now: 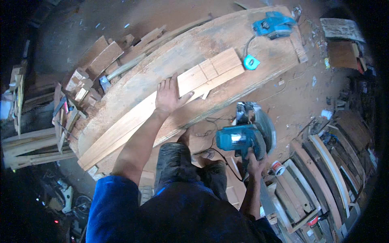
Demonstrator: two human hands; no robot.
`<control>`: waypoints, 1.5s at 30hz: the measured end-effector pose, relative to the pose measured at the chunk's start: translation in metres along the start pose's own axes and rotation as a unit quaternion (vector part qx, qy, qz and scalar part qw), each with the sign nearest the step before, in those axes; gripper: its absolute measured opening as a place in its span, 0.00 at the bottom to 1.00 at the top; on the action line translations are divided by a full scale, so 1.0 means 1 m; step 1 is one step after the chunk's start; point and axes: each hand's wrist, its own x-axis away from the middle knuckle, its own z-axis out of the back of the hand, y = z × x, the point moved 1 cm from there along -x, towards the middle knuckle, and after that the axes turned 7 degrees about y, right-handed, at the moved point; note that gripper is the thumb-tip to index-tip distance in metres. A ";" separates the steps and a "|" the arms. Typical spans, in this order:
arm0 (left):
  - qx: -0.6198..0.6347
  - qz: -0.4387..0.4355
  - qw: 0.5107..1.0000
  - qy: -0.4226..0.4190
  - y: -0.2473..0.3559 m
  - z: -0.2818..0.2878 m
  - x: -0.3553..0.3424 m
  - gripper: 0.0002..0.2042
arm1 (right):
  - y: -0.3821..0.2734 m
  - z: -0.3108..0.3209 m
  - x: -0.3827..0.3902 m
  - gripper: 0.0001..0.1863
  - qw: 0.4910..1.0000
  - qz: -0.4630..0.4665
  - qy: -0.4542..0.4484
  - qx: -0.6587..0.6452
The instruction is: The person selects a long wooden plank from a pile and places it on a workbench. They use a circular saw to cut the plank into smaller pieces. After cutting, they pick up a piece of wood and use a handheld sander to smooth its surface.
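Head view: left hand (167, 97) lies splayed on a plank (194, 82); right hand (255, 163) clamps around a circular saw (240, 138) (fingertips seem hidden).

The area is a woodworking workshop. Indicators: a table (221, 34) strewn with sawdust (110, 96) and carrying a long wooden board (221, 67), a teal power tool (272, 26) and a tape measure (251, 62); a circular saw (236, 139); piled offcuts (106, 60); stacked timber (298, 178) at right.
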 end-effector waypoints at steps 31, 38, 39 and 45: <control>0.052 0.075 0.992 0.085 0.045 -0.008 -0.022 0.38 | -0.079 -0.095 -0.059 0.12 0.951 0.260 -0.162 0.053; 0.112 0.091 0.984 0.107 0.020 0.000 -0.014 0.27 | -0.080 -0.104 -0.060 0.10 0.954 0.253 -0.156 0.046; 0.109 0.114 0.981 0.118 0.007 0.002 -0.009 0.24 | -0.080 -0.105 -0.060 0.10 0.952 0.261 -0.152 0.048; 0.097 0.154 0.977 0.108 -0.018 0.014 0.012 0.19 | -0.081 -0.106 -0.065 0.10 0.944 0.286 -0.139 0.088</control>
